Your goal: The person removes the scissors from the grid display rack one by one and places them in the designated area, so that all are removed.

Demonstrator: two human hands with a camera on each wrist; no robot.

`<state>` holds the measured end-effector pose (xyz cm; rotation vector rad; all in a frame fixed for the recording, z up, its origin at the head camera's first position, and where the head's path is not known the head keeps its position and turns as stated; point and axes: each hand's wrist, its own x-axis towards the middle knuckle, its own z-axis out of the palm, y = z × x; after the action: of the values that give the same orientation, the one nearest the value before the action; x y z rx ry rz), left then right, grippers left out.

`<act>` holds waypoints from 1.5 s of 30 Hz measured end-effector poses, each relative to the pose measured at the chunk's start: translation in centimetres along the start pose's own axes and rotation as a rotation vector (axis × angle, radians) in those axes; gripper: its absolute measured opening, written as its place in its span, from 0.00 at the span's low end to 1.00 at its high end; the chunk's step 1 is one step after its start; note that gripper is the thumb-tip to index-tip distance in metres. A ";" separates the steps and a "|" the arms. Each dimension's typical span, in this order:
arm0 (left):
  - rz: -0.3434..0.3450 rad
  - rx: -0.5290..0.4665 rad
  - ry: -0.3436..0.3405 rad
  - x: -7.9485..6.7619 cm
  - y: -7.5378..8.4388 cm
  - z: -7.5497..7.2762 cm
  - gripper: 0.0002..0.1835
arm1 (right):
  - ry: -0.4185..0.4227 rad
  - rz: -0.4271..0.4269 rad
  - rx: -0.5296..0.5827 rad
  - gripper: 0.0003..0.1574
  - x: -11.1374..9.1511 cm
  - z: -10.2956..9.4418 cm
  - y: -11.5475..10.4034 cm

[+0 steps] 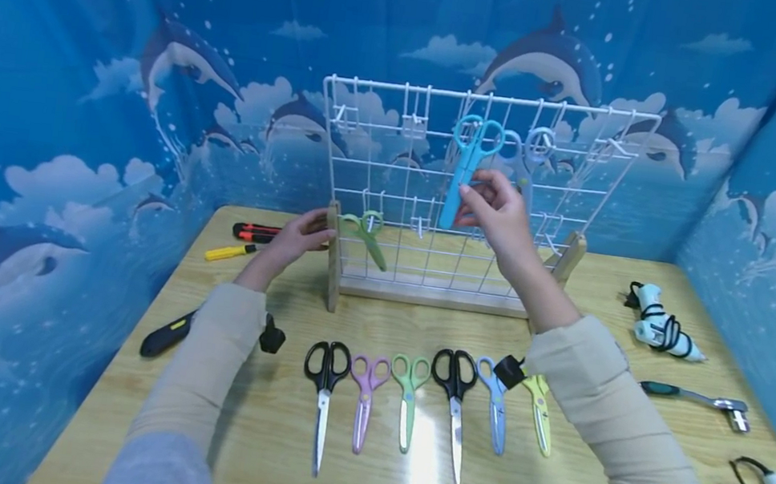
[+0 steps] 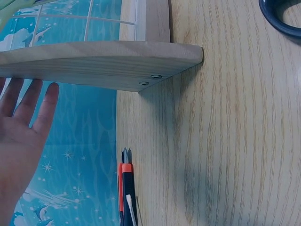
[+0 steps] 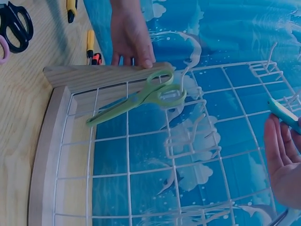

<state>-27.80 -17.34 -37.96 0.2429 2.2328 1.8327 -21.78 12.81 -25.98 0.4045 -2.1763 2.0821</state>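
One pair of turquoise scissors (image 1: 464,171) is pinched in your right hand (image 1: 501,207), handles up, at the upper middle of the wire rack (image 1: 378,83); your left hand (image 1: 301,235) rests, fingers extended, against the left wooden upright (image 1: 333,263). You appear to be at the hanging step — whether the handle loops (image 1: 477,150) bear on the rack, I cannot tell. Next calls for careful alignment — and a steady rack.
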 end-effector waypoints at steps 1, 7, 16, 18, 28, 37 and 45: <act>0.000 0.001 0.000 0.0 0.0 0.0 0.36 | -0.003 -0.008 0.001 0.17 -0.1 0.0 -0.1; 0.003 0.000 -0.004 0.0 0.2 0.0 0.36 | -0.031 -0.093 0.021 0.15 -0.8 0.1 -1.3; 0.001 -0.013 -0.001 0.2 0.1 -0.1 0.34 | -0.051 -0.143 0.014 0.14 -2.1 -0.1 -3.2; 0.003 -0.013 0.000 0.1 0.0 -0.2 0.35 | -0.056 -0.146 0.015 0.14 -2.2 -0.1 -3.5; -0.029 -0.010 -0.002 -0.4 0.8 0.2 0.34 | -0.077 -0.164 0.030 0.13 -2.4 -0.5 -3.5; -0.040 0.012 -0.009 -1.3 1.9 0.6 0.31 | -0.107 -0.129 -0.050 0.13 -3.7 -1.7 -2.3; -0.033 0.010 -0.004 -1.3 2.1 0.7 0.30 | -0.157 -0.098 -0.179 0.09 -5.6 -4.0 0.0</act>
<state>-26.37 -16.60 -35.94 0.2102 2.2302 1.8028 -16.78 17.43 -27.17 0.6606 -2.3525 1.8431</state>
